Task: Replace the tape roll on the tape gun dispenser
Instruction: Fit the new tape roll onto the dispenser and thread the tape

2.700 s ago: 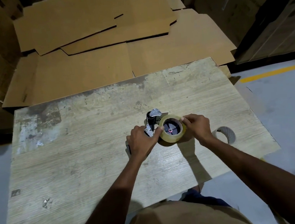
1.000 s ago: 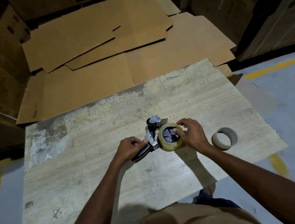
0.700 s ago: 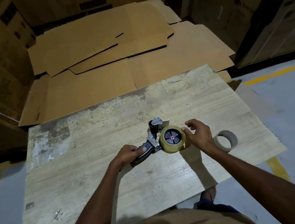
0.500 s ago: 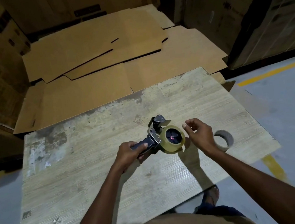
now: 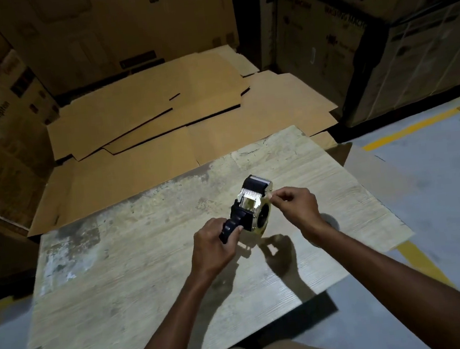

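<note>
Left fingers (image 5: 215, 229) curled round tape gun (image 5: 250, 203) handle, right fingers (image 5: 280, 198) pinching loose end of tape roll (image 5: 265, 216)

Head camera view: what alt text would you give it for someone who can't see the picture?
A person's left hand grips the handle of a black tape gun over a worn wooden table, while the right hand pinches at the rim of the tape roll mounted on it. Flattened cardboard and stacked boxes lie beyond in dim light.
</note>
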A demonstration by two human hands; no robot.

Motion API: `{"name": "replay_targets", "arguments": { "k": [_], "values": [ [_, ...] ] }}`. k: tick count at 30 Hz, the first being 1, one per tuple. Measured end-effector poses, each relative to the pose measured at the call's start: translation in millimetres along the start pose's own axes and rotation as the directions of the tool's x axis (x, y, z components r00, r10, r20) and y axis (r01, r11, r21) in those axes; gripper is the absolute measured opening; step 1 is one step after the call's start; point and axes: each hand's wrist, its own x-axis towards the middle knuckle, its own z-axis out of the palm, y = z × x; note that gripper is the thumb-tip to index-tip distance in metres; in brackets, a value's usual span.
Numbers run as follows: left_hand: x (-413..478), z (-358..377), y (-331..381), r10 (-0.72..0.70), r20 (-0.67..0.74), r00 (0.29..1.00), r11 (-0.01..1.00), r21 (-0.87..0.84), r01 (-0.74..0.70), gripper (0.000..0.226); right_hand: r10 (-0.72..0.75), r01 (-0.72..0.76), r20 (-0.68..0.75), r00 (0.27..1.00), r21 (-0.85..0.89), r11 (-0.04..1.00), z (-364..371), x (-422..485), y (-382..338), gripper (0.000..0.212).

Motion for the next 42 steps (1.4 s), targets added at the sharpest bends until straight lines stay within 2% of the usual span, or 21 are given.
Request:
{"name": "replay_targets", "arguments": {
  "k": [6,10,14,19,22,28,30,33,36,38,42],
  "values": [
    [-6,10,44,0.086,-0.107,0.991,0.995,0.065,-0.079,0.021,0.081,-0.081,0.000,0.997,0.130,0.988,-22,-2,-3,0.015],
    [-11,17,60,0.133,-0.125,0.983,0.989,0.086,-0.122,0.022,0.093,-0.091,0.003,0.996,0.218,0.972,-39,-5,-10,0.016],
    [-18,22,70,0.157,-0.137,0.978,0.983,0.119,-0.141,0.022,0.124,-0.116,-0.024,0.992,0.210,0.971,-52,-7,-14,0.021],
    [-30,22,84,0.121,-0.173,0.977,0.988,0.111,-0.103,0.021,0.161,-0.158,0.000,0.987,0.181,0.971,-54,-13,-16,0.024],
    [-37,21,88,0.087,-0.189,0.978,0.993,0.092,-0.070,0.021,0.053,-0.051,-0.020,0.998,0.086,0.995,-50,-20,-14,0.029],
    [-46,14,90,0.005,-0.195,0.981,0.999,0.053,0.005,0.019,-0.197,0.197,0.001,0.980,-0.012,0.980,-47,-28,-4,0.018],
    [-45,12,89,-0.001,-0.190,0.982,0.997,0.071,0.015,0.019,-0.354,0.353,0.002,0.935,-0.081,0.932,-42,-30,-1,0.015],
    [-45,9,80,-0.033,-0.184,0.982,0.996,0.074,0.048,0.020,-0.577,0.575,0.075,0.813,-0.259,0.776,-33,-34,4,0.005],
    [-43,5,68,-0.066,-0.167,0.984,0.995,0.069,0.078,0.021,-0.617,0.631,0.165,0.769,-0.348,0.694,-27,-24,11,0.004],
    [-42,4,57,-0.097,-0.154,0.983,0.994,0.040,0.104,0.020,-0.594,0.619,0.187,0.783,-0.330,0.712,-24,-19,13,0.007],
    [-40,4,37,-0.247,-0.131,0.960,0.966,-0.113,0.233,0.020,-0.539,0.547,0.117,0.834,-0.295,0.783,-22,-8,19,0.017]
  ]
}}
